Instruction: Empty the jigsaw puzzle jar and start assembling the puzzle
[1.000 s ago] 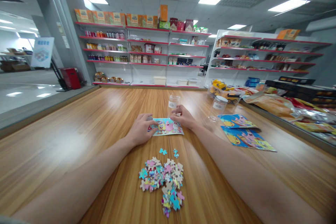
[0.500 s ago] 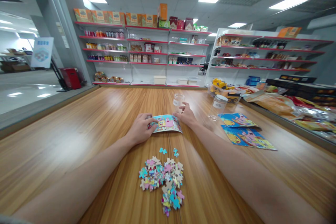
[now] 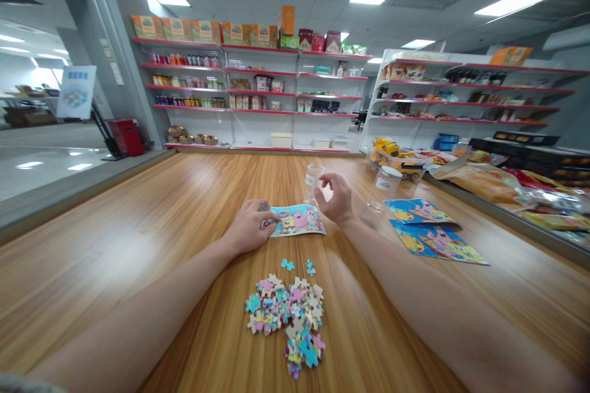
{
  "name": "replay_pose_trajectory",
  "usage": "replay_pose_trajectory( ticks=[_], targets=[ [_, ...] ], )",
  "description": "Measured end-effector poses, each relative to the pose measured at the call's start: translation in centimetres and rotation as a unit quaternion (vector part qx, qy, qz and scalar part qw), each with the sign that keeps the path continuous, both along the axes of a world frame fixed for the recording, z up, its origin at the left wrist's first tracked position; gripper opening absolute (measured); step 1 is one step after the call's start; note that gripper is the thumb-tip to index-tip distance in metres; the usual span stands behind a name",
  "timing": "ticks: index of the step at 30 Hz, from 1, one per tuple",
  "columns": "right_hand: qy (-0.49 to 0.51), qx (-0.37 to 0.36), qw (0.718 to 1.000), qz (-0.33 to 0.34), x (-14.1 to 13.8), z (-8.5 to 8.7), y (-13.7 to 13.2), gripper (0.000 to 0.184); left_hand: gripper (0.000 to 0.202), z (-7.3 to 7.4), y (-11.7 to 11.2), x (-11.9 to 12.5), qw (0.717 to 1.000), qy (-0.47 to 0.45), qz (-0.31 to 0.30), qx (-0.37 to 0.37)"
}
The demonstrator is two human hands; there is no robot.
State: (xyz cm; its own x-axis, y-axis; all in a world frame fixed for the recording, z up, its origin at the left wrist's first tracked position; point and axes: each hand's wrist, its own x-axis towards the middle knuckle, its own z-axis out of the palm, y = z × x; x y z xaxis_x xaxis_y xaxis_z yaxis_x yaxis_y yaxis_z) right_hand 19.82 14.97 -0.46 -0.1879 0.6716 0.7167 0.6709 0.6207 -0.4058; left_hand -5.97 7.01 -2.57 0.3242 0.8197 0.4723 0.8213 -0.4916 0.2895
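Note:
A cartoon picture card (image 3: pixel 297 221) lies flat on the wooden table (image 3: pixel 138 239). My left hand (image 3: pixel 249 225) rests on the card's left edge, fingers curled down onto it. My right hand (image 3: pixel 336 198) hovers just above the card's right end with fingers spread and curved, holding nothing, close to a small clear jar (image 3: pixel 314 179) behind it. A heap of colourful jigsaw pieces (image 3: pixel 288 316) lies nearer to me, with two loose blue pieces (image 3: pixel 297 266) between heap and card.
A second clear jar with a white lid (image 3: pixel 386 184) stands to the right. Two more picture cards (image 3: pixel 431 230) lie at the right. Snack bags (image 3: pixel 488 184) and a box of toys (image 3: pixel 396 159) line the right edge. Store shelves (image 3: pixel 258 95) stand behind.
My right hand has lifted off the card's right end and opened beside the small jar. The card has settled flat. My left hand stays on its left edge.

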Motion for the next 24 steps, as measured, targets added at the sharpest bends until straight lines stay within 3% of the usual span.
replay_pose_trajectory(
  ticks=[2, 5, 10, 13, 19, 24],
  targets=[
    [-0.095, -0.003, 0.992, 0.081, -1.0, 0.2, -1.0, 0.031, 0.023, -0.1, 0.2, 0.0, 1.0, 0.0, 0.012, -0.001],
    [-0.203, -0.017, 0.969, 0.142, -2.7, 0.1, -2.0, 0.036, 0.023, -0.5, 0.7, -0.4, 0.998, -0.01, 0.057, -0.002],
    [-0.271, -0.034, 0.954, 0.126, -3.6, -0.1, -2.3, 0.052, 0.027, -0.8, 1.3, -1.0, 0.985, -0.035, 0.168, -0.004],
    [-0.28, -0.039, 0.951, 0.122, -3.4, 0.1, -2.5, 0.058, 0.038, -0.5, 0.9, -0.8, 0.98, -0.039, 0.195, -0.014],
    [-0.217, 0.015, 0.963, 0.162, -3.8, 1.0, -3.6, 0.045, 0.048, 0.1, 0.4, -0.3, 0.987, -0.125, 0.089, -0.053],
    [-0.079, 0.024, 0.993, 0.078, -4.2, 1.3, -4.1, 0.04, 0.041, 0.3, 0.8, -0.7, 0.968, -0.239, 0.007, -0.071]
  ],
)
